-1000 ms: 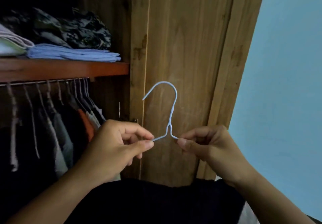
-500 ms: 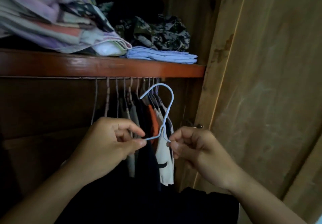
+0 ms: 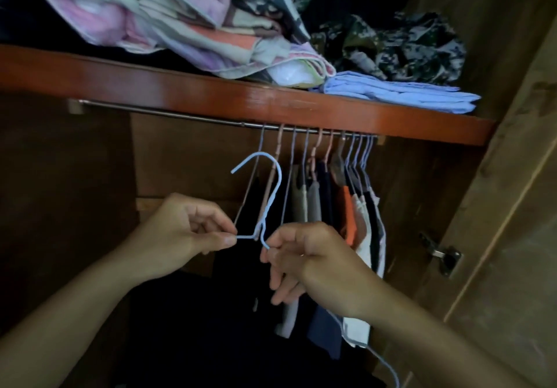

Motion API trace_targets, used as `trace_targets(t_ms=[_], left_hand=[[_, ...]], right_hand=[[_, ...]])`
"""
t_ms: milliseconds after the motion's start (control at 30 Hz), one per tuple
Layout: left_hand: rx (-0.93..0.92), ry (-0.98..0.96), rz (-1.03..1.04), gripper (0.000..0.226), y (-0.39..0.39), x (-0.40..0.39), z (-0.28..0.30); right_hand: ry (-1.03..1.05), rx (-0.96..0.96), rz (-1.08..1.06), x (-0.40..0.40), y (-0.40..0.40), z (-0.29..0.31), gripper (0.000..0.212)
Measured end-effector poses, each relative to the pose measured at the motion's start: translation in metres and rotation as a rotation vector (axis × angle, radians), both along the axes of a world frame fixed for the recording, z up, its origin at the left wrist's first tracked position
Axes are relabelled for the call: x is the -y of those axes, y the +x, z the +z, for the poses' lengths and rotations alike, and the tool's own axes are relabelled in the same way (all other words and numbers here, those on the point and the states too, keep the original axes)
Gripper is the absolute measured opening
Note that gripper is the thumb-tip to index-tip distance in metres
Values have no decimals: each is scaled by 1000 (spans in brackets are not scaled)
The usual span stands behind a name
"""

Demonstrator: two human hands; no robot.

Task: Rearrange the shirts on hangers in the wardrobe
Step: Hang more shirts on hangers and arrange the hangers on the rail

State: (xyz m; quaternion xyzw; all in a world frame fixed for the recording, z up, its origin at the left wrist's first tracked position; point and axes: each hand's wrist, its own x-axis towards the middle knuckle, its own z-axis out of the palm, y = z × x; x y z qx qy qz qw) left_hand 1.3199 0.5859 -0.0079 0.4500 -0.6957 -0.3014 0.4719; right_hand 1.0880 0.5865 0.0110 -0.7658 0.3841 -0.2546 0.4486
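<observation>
I hold a light blue wire hanger (image 3: 272, 194) upright, its hook pointing left, below the metal rail (image 3: 187, 117). My left hand (image 3: 184, 234) pinches the hanger's left shoulder and my right hand (image 3: 304, 258) pinches its right shoulder. A dark garment (image 3: 211, 333) hangs from the hanger under my forearms. Several shirts on hangers (image 3: 334, 206) are bunched at the right end of the rail, dark, grey, orange and white ones among them. The blue hook sits in front of the leftmost hung hangers, well under the rail.
A red-brown shelf (image 3: 271, 101) runs above the rail, carrying folded bedding (image 3: 168, 16), a camouflage garment (image 3: 401, 47) and folded light blue cloth (image 3: 401, 93). The wooden door (image 3: 512, 206) with a metal hinge (image 3: 443, 253) stands to the right. The rail's left stretch carries no hangers.
The view has swung left from the door into the wardrobe. Both hands, still pinching the blue hanger, have moved with it to below the rail, left of the hung shirts.
</observation>
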Motion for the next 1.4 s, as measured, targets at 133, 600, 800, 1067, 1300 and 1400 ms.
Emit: trace_targets(t_ms=[133,600,800,1067,1300,1400], left_hand=[[-1,46,-17,13,29,13,-8],[-259,-69,213,14,106,86,-23],[-267,-186,321,21,106,119,-5],[317,-394,581,64,112,158,5],[828,-364,613,91,118,206,8],[879,-342,609,94,114,216,7]], right_hand=[[-194,-148,81,21,31,-4,21],[55,95,-32,89,141,-30,22],[94,276,-238,126,163,-34,21],[150,388,-321,172,175,-27,19],[-19,399,-459,214,168,-9,25],[-79,425,-509,232,163,-1,27]])
